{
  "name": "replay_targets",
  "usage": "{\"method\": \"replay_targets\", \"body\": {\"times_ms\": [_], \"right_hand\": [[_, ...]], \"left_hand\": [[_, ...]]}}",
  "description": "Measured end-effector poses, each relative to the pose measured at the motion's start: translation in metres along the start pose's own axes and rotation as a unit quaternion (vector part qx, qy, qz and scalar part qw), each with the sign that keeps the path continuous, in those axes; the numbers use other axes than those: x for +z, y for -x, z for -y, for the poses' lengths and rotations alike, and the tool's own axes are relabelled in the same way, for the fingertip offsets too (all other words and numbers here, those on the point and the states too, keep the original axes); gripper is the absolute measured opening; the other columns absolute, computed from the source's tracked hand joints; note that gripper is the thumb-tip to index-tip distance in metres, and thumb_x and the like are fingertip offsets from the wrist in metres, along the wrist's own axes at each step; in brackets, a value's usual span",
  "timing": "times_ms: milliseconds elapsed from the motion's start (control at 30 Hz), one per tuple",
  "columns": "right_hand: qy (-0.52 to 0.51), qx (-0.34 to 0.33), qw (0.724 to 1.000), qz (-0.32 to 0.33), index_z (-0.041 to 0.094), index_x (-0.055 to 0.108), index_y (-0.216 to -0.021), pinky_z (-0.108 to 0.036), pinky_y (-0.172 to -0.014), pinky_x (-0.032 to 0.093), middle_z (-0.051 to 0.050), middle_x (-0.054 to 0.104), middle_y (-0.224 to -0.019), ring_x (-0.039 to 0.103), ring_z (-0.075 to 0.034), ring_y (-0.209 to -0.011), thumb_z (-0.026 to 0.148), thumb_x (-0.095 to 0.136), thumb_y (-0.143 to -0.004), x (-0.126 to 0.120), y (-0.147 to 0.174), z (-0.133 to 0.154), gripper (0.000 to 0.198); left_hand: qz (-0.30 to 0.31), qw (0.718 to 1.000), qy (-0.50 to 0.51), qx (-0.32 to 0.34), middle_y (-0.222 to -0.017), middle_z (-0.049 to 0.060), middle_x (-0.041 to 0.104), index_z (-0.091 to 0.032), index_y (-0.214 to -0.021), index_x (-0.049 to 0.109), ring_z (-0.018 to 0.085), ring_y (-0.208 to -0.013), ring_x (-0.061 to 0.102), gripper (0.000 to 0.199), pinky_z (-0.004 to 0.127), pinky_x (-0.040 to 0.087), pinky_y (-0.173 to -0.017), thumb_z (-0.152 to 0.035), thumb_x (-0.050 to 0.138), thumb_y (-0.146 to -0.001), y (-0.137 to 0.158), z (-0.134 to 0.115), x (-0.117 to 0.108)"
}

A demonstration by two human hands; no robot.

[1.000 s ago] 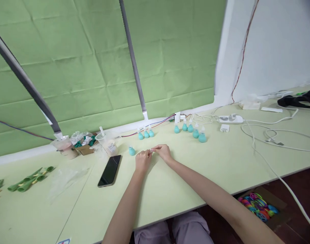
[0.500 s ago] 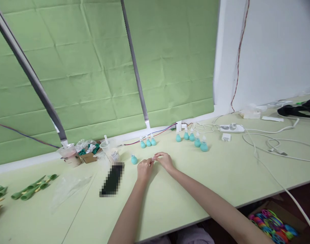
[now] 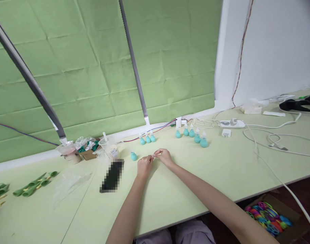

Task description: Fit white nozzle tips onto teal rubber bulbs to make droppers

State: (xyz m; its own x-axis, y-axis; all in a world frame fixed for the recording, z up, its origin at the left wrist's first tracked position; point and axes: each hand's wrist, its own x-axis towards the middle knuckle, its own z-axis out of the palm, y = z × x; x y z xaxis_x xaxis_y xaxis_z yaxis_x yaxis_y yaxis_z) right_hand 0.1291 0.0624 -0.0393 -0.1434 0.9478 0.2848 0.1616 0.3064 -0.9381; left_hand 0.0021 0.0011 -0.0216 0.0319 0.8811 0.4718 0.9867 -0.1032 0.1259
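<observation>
My left hand (image 3: pixel 145 166) and my right hand (image 3: pixel 163 157) meet fingertip to fingertip just above the table. Both are closed in a pinch around something small and whitish, mostly hidden by the fingers. Just left of my left hand stands a single teal squeeze bulb (image 3: pixel 133 156) with a pale top. Behind my hands, three teal bulbs with clear tips (image 3: pixel 148 139) stand in a row. Several more teal bulbs (image 3: pixel 197 138) with clear tips form a slanting line to the right.
A blurred-out dark flat object (image 3: pixel 112 176) lies left of my forearm. Drink cups (image 3: pixel 109 149), a small carton (image 3: pixel 88 155), a plastic bag (image 3: pixel 69 184) and green tube-like pieces (image 3: pixel 34 185) are farther left. A power strip (image 3: pixel 232 124) and white cables spread rightward. Below the edge sits a box of colourful pieces (image 3: pixel 270 218).
The view has shifted slightly, so the table's things appear a little higher. Both hands stay pinched together in the same place.
</observation>
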Motion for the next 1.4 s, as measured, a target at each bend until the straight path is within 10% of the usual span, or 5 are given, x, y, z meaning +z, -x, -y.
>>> {"method": "replay_targets", "body": {"times_ms": [367,1133,1400], "right_hand": [[-0.08,-0.039,0.996,-0.021,0.017,0.062,-0.068,-0.025,-0.058,0.048,0.0,0.065,-0.065,0.06,-0.012,-0.055,0.021,0.062,-0.065,-0.004,-0.005,-0.005,0.005],[0.238,-0.159,0.955,0.079,0.024,0.068,-0.086,-0.025,-0.076,0.045,0.001,0.07,-0.084,0.063,-0.013,-0.08,0.01,0.053,-0.078,-0.023,-0.004,-0.009,0.022],[0.25,-0.13,0.957,0.06,0.025,0.068,-0.083,-0.024,-0.078,0.044,0.004,0.071,-0.083,0.064,-0.012,-0.078,0.016,0.056,-0.078,-0.024,-0.004,-0.006,0.016]], "left_hand": [[-0.032,0.999,0.04,0.015,-0.083,0.006,0.064,-0.021,-0.096,0.064,0.019,-0.082,0.058,0.026,0.027,0.042,-0.064,-0.03,0.042,-0.085,-0.002,0.003,-0.001],[0.01,0.985,0.169,-0.037,-0.079,0.002,0.061,-0.025,-0.106,0.057,0.018,-0.078,0.054,0.03,0.029,0.041,-0.066,-0.026,0.057,-0.076,-0.008,0.014,0.007],[-0.287,0.941,0.08,-0.163,-0.109,0.013,0.05,-0.014,-0.122,0.039,0.026,-0.107,0.043,0.049,0.043,0.032,-0.093,-0.035,0.052,-0.08,-0.009,0.027,-0.013]]}}
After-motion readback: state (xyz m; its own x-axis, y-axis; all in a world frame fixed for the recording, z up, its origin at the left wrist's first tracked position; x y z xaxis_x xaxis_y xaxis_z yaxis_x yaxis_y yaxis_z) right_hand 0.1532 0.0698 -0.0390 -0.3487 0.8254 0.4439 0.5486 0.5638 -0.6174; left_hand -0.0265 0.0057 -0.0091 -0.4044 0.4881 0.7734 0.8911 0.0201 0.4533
